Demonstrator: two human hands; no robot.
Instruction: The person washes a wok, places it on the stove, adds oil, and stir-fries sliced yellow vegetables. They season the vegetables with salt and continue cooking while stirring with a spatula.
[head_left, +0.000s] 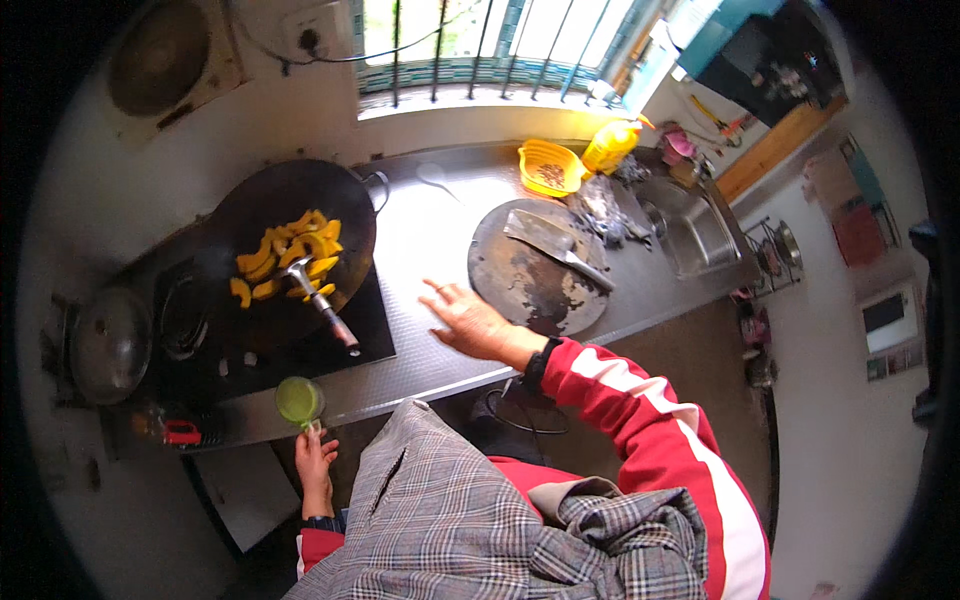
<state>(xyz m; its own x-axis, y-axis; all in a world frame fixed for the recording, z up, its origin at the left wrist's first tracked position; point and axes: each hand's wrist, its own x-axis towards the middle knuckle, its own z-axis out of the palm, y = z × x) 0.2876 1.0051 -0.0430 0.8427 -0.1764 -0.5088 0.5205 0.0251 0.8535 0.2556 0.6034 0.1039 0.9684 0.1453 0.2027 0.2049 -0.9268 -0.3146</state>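
Observation:
My left hand (316, 463) grips the handle of a green plastic cup or scoop (298, 400) at the counter's front edge. My right hand (474, 322), fingers spread and holding nothing, is over the metal counter (420, 300) beside a round chopping board (510, 277). On that board lies a cleaver (541, 238) with a metal handle. To the left, a large dark wok (277, 180) holds orange-yellow slices, apparently pumpkin (321, 244). A metal spatula (319, 300) rests among the slices, its handle reaching over the wok's near rim.
Behind the board stand a yellow basket (531, 161) with small brown pieces and a yellow bottle (611, 146). Crumpled plastic bags (600, 202) lie near the steel sink (697, 232). A pan lid (112, 345) and a red-handled object (181, 433) are at the far left.

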